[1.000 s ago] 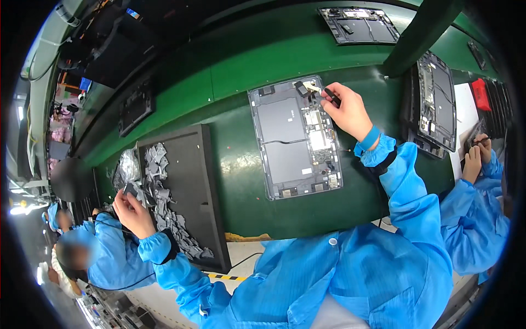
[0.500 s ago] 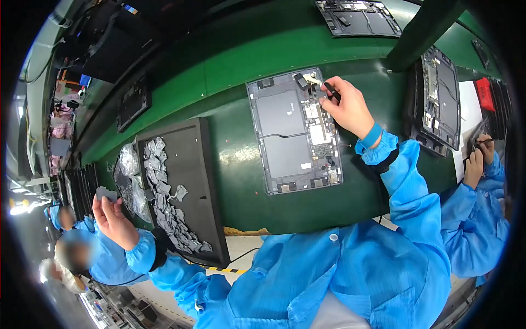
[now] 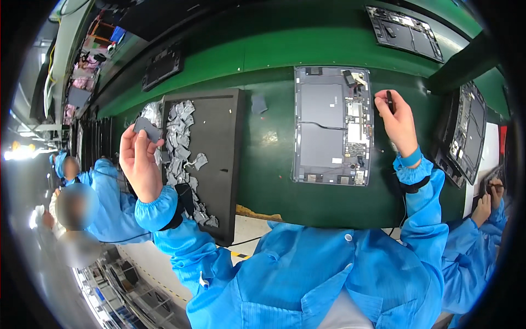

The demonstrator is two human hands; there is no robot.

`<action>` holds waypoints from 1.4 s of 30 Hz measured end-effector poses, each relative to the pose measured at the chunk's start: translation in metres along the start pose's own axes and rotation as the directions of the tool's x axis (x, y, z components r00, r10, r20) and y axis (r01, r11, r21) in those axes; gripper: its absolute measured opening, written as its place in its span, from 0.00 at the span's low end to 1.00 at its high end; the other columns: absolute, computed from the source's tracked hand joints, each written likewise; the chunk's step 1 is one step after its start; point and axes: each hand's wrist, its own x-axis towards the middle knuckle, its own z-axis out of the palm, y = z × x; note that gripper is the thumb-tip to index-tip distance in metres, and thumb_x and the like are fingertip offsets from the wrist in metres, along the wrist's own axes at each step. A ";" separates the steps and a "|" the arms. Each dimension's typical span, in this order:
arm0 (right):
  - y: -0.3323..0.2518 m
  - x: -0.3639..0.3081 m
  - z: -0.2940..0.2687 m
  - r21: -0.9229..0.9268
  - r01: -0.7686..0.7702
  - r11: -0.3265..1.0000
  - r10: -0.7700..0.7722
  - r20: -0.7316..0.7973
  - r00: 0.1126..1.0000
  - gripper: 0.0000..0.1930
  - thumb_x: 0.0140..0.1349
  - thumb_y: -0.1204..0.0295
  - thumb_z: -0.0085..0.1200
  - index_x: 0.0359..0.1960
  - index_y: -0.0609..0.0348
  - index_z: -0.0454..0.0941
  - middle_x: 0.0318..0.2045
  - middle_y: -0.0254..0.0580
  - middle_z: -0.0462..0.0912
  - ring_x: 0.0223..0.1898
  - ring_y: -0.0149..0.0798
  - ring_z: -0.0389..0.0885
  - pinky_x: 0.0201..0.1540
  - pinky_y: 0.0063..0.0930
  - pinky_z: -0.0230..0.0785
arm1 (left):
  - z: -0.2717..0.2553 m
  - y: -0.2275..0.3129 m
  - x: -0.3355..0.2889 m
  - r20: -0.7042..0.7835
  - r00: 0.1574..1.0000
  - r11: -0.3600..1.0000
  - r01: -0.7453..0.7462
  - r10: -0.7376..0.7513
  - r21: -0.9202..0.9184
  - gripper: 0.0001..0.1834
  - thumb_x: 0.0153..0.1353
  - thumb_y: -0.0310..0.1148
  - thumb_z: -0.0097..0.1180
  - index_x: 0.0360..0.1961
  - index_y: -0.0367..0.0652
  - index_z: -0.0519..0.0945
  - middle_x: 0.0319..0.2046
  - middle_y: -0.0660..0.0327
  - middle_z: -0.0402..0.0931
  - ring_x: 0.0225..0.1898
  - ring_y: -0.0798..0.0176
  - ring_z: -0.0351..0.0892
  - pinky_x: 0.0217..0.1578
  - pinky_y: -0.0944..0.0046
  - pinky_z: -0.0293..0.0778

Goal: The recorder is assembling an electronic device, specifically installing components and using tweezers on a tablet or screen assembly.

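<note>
My left hand (image 3: 141, 167) is raised over the left edge of a dark tray (image 3: 211, 142), its fingers pinching a small flat dark-grey piece (image 3: 148, 129). In the tray lies a strip of crumpled silver-grey pieces (image 3: 178, 134). My right hand (image 3: 400, 123) is just right of an opened tablet-like device (image 3: 321, 104), not touching it. A slim black tool (image 3: 389, 100) is held between thumb and fingers; its exact kind cannot be made out. The device lies flat, with circuit boards along its right side and a dark cable across its middle. A small grey piece (image 3: 259, 103) shows between tray and device.
More opened devices stand at the right (image 3: 467, 134), the far right (image 3: 404, 33) and the far left (image 3: 163, 67). A dark post (image 3: 463, 63) rises at right. Clear plastic film (image 3: 152, 113) is beside the tray. A co-worker's hands (image 3: 489, 202) are at the right edge.
My right hand has drawn back from the device's upper right part to its right side, keeping the black tool. A grey piece now shows between tray and device. The whole view has shifted.
</note>
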 end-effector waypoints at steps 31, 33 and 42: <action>0.001 -0.015 -0.009 0.509 -0.219 0.832 0.242 0.020 0.970 0.10 0.67 0.74 0.56 0.46 0.68 0.75 0.39 0.44 0.83 0.40 0.37 0.86 0.43 0.24 0.81 | 0.334 -0.094 -0.023 0.760 0.628 0.983 0.165 -0.168 0.081 0.17 0.65 0.20 0.53 0.55 0.35 0.71 0.38 0.56 0.77 0.37 0.65 0.82 0.38 0.69 0.80; 0.000 -0.014 -0.008 0.526 -0.241 0.816 0.263 0.035 0.964 0.11 0.67 0.74 0.56 0.46 0.68 0.74 0.38 0.45 0.84 0.40 0.37 0.86 0.43 0.24 0.81 | 0.335 -0.101 -0.024 0.748 0.651 0.988 0.150 -0.131 0.042 0.16 0.64 0.21 0.54 0.53 0.37 0.72 0.35 0.58 0.76 0.34 0.66 0.83 0.35 0.68 0.81; 0.002 -0.013 -0.004 0.496 -0.229 0.837 0.241 0.040 0.970 0.10 0.66 0.76 0.56 0.46 0.70 0.74 0.38 0.47 0.84 0.40 0.38 0.86 0.44 0.25 0.81 | 0.337 -0.104 -0.027 0.728 0.679 0.991 0.134 -0.098 0.009 0.16 0.63 0.21 0.55 0.52 0.39 0.73 0.32 0.59 0.76 0.31 0.65 0.84 0.32 0.66 0.83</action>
